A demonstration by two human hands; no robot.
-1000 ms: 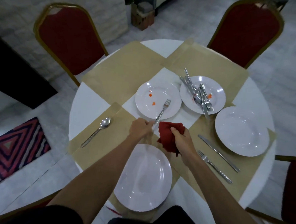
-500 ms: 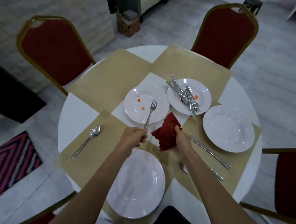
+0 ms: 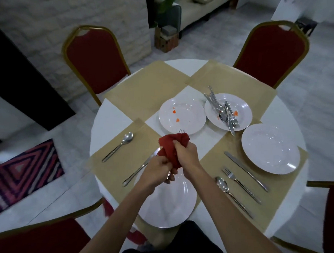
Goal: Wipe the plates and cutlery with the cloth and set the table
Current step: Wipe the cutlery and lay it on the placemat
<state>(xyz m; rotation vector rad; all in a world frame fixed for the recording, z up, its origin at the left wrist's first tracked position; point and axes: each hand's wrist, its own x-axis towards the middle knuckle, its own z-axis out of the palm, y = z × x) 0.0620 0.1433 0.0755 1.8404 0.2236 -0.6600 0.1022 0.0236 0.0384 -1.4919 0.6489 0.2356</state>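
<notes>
Fork [image 3: 182,131] mid-wipe: your left hand [image 3: 156,174] gripped its handle, right hand [image 3: 187,154] squeezed the red cloth [image 3: 168,143] round it (two stained plates [image 3: 182,116] undone).

The left forearm [image 3: 118,219] and the right forearm [image 3: 231,205] are both bare along all the length that shows, up to the left hand [image 3: 156,174] and the right hand [image 3: 187,154]. The hands are bare also. Between the arms, at the bottom edge, there is dark, nearly black clothing [image 3: 172,245], plain, its cut too dim to tell.
</notes>
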